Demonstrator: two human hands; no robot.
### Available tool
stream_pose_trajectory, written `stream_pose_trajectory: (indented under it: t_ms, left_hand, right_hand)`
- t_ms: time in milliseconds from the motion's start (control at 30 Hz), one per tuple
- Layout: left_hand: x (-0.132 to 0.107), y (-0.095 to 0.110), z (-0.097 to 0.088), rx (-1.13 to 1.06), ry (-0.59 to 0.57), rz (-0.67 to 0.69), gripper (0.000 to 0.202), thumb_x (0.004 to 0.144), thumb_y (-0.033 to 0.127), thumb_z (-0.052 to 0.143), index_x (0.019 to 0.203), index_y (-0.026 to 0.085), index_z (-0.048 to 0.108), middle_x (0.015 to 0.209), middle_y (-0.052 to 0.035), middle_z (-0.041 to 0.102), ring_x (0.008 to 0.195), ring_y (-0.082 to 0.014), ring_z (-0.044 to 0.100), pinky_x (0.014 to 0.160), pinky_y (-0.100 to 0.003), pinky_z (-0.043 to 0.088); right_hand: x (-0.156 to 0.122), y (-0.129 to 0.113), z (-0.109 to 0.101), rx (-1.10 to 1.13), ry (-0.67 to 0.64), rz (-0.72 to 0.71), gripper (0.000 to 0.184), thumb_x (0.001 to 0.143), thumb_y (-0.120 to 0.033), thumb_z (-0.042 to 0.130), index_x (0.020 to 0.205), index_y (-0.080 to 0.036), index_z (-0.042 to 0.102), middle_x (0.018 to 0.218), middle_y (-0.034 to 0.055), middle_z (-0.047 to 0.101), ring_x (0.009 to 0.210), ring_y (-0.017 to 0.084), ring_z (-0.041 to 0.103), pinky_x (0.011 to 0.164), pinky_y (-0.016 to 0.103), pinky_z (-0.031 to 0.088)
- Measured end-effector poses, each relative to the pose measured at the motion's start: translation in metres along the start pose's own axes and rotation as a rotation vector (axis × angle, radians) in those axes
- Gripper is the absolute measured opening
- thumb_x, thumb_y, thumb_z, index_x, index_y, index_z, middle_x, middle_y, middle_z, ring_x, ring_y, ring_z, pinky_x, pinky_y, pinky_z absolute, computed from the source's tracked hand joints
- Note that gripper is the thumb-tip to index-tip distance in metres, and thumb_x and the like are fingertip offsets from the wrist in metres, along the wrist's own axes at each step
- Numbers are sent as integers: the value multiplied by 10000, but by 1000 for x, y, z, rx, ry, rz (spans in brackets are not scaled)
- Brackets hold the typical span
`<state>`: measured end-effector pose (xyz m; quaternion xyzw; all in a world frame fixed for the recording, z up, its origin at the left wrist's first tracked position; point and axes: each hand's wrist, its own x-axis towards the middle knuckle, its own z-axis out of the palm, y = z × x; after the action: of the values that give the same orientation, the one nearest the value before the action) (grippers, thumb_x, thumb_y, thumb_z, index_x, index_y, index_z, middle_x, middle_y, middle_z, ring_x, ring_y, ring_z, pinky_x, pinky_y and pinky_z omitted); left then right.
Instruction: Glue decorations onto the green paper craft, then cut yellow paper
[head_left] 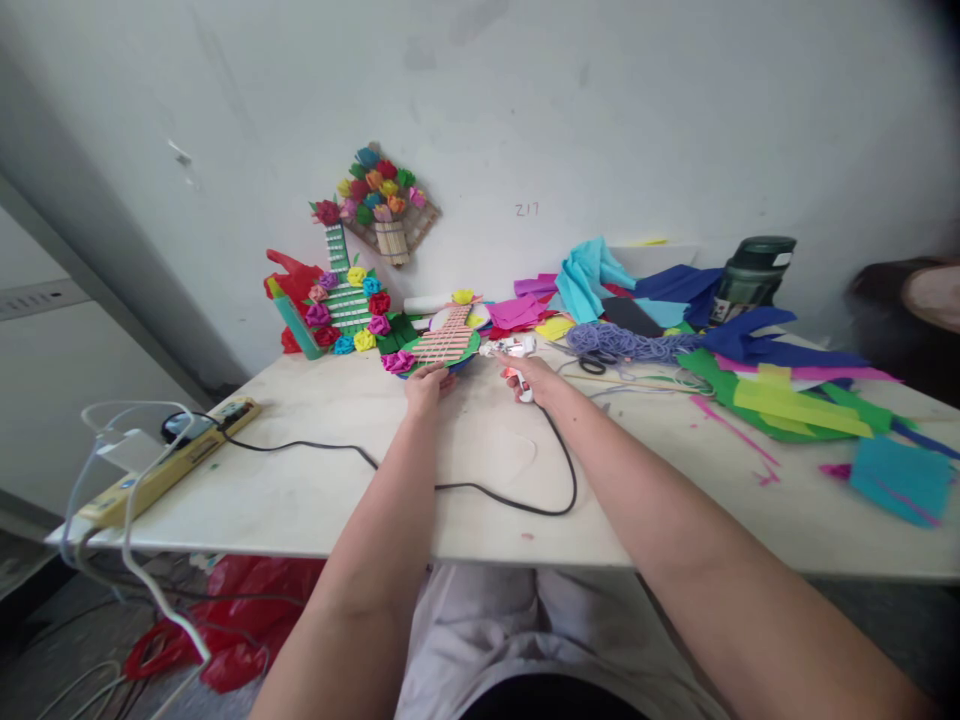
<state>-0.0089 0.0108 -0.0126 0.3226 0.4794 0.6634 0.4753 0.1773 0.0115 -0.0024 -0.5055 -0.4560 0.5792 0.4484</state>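
Observation:
My left hand (426,386) rests on the near edge of a round green craft piece (444,347) covered with pink sticks and paper flowers, fingers curled on its rim. My right hand (527,375) is closed around a white glue gun (513,350) whose nozzle points left toward the craft piece. The gun's black cord (480,492) loops over the white table (300,490) to a yellow power strip (172,462) at the left edge.
Finished paper-flower crafts (346,300) lean on the wall, another (384,205) hangs above. Coloured paper sheets (787,395), purple yarn (630,343), scissors (594,363) and a dark jar (750,275) crowd the right. Another person (911,300) is at the far right. Red bags (225,620) lie under the table.

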Motion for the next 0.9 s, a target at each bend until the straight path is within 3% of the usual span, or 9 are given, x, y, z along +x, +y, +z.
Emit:
stream_pose_trajectory:
  t_ms: [567, 900]
  left_hand:
    - [-2, 3, 4, -84, 21, -28, 157, 631, 4, 522, 728, 100, 600, 556, -41, 600, 532, -151, 627, 626, -303, 549]
    - [-2, 2, 5, -178, 18, -31, 198, 622, -15, 508, 751, 109, 594, 630, -48, 608, 673, -179, 657, 652, -303, 562]
  right_hand:
    - [-4, -3, 6, -26, 23, 17, 320, 766, -432, 627, 686, -141, 520, 395, -41, 473, 274, 60, 336, 285, 203, 344]
    - [-7, -4, 8, 1, -3, 24, 315, 766, -433, 627, 706, -140, 526, 406, -44, 480, 266, 55, 331, 281, 201, 341]
